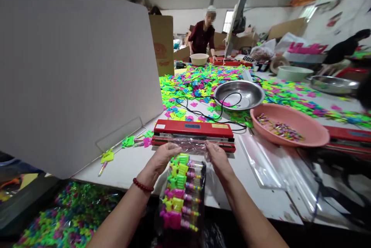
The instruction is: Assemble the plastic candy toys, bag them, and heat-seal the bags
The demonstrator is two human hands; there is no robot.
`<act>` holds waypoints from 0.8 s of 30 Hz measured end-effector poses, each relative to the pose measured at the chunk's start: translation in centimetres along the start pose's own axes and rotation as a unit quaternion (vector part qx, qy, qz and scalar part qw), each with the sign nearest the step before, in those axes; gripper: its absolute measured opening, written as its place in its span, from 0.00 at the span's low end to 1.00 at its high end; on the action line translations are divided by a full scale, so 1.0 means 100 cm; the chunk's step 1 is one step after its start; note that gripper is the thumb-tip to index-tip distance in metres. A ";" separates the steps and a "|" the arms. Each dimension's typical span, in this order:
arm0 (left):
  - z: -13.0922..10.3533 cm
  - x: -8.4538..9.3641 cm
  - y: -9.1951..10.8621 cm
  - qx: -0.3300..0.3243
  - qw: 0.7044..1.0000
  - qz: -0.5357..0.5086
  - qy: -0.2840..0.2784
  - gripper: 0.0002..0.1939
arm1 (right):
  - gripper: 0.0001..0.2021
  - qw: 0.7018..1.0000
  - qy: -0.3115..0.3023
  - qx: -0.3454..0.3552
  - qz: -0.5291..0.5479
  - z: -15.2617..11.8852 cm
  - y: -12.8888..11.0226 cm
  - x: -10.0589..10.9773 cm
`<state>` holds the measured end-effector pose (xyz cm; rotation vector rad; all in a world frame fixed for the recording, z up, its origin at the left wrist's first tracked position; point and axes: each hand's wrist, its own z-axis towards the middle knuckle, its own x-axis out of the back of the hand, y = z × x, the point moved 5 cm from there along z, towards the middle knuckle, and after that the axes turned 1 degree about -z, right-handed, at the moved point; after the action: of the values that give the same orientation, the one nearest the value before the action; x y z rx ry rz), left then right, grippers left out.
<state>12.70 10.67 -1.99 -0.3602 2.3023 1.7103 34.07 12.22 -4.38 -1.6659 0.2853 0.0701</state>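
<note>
A clear plastic bag (193,146) is stretched between my two hands, its open end lying in the jaw of a red bag sealer (193,127). My left hand (162,158), with a dark red bead bracelet (143,185) at the wrist, pinches the bag's left corner. On the other side my right hand (216,155) grips the right corner, close to the sealer's front edge. Below the hands hangs the filled part of the bag, holding a row of several bright plastic toys (177,194) in green, yellow and pink, with clear tubes of small coloured beads.
Loose toys (127,141) lie left of the sealer beside a tall white board (81,70). Behind are a black cord (208,116), a steel bowl (249,99) and heaped coloured pieces. Rightward sit a pink basin (315,130) and flat clear bags (261,167). A person (203,37) stands beyond.
</note>
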 end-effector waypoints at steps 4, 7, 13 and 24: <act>0.016 -0.001 -0.015 -0.013 0.999 -0.008 0.051 0.14 | 0.27 1.000 0.001 -0.019 0.007 0.010 0.005 0.010; 0.028 -0.004 -0.023 -0.023 0.996 -0.012 0.080 0.11 | 0.25 1.000 -0.015 -0.018 -0.017 0.008 0.014 0.021; 0.050 -0.004 -0.035 -0.008 0.991 0.029 0.129 0.11 | 0.21 0.986 0.082 0.006 -0.142 0.014 0.027 0.049; 0.070 0.021 -0.023 -0.036 0.920 0.296 0.253 0.17 | 0.16 0.940 0.181 -0.007 -0.288 0.042 0.028 0.073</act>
<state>11.89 16.62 -6.73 -0.1259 2.9480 2.1877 40.99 15.01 -9.18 -1.7109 0.0603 -0.6811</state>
